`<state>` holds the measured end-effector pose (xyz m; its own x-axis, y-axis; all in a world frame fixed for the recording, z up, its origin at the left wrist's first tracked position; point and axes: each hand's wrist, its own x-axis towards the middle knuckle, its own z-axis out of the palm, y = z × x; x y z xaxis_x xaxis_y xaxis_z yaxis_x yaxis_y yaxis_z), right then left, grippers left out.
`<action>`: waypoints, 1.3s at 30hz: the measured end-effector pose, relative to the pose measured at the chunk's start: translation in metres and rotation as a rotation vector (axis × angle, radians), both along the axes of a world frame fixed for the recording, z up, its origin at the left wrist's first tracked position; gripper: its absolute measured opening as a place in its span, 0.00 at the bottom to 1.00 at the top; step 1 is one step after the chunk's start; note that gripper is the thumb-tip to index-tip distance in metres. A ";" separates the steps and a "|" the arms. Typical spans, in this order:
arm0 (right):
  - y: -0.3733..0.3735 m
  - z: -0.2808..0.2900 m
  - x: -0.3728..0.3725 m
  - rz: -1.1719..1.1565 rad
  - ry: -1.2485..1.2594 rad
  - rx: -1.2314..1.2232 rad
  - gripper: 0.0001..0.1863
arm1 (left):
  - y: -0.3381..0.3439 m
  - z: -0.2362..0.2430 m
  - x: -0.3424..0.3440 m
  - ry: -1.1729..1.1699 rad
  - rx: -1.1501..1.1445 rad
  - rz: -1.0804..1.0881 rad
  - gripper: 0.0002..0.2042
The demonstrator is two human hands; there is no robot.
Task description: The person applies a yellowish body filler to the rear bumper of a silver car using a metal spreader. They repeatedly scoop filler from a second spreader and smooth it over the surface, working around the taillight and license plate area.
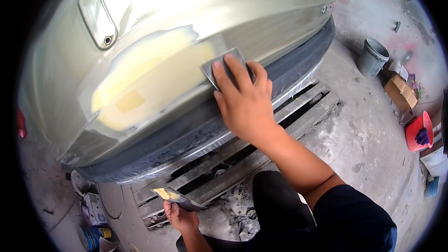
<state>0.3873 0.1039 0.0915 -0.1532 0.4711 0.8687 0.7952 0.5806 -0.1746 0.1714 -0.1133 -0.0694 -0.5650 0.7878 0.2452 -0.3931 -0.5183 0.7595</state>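
Observation:
My right hand point(245, 100) presses a flat grey spreader point(213, 69) against the pale grey-green vehicle panel point(284, 23), at the right end of a cream filler patch point(144, 77) with feathered edges. Low at the centre-left, my left hand point(179, 217) grips a dark flat blade point(189, 203) with a lump of cream paste point(163, 193) on it. Below the panel runs a dark grey bumper point(168, 135).
A slatted drain grate point(284, 121) lies in the concrete floor under the bumper. At right stand a grey bucket point(372, 60), cardboard boxes point(399, 91) and a red bucket point(417, 130). Boxes point(93, 210) and a blue container point(88, 239) sit at lower left.

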 end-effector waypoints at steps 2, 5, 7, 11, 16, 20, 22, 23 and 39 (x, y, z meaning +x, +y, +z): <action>0.003 -0.018 0.000 0.008 -0.024 -0.012 0.28 | 0.000 0.006 0.004 0.003 0.037 -0.073 0.15; 0.000 -0.030 0.001 -0.001 -0.040 -0.046 0.28 | 0.005 0.001 -0.001 -0.013 -0.007 0.006 0.15; -0.004 -0.030 0.003 -0.007 -0.060 -0.084 0.29 | 0.007 0.002 0.002 -0.027 -0.006 0.006 0.15; -0.021 -0.003 0.016 0.004 -0.074 -0.150 0.28 | 0.010 0.012 0.009 -0.029 0.004 -0.031 0.14; -0.008 0.029 0.014 0.026 0.038 0.040 0.25 | 0.010 0.013 0.009 -0.039 0.031 -0.040 0.14; 0.006 0.033 0.001 0.015 0.043 0.110 0.26 | 0.007 0.002 0.002 -0.040 0.044 -0.001 0.15; 0.015 0.024 -0.001 -0.002 0.036 0.139 0.26 | 0.008 0.001 0.003 -0.043 0.030 0.012 0.15; 0.016 0.021 -0.001 0.004 0.032 0.127 0.26 | 0.008 0.002 0.005 -0.051 0.023 0.010 0.15; 0.010 0.013 -0.004 0.023 0.037 0.060 0.27 | 0.009 -0.002 0.004 -0.070 0.001 -0.012 0.16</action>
<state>0.3828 0.1142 0.1049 -0.1303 0.4144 0.9007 0.7751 0.6091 -0.1681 0.1755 -0.1040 -0.0718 -0.5715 0.7942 0.2065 -0.4512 -0.5144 0.7293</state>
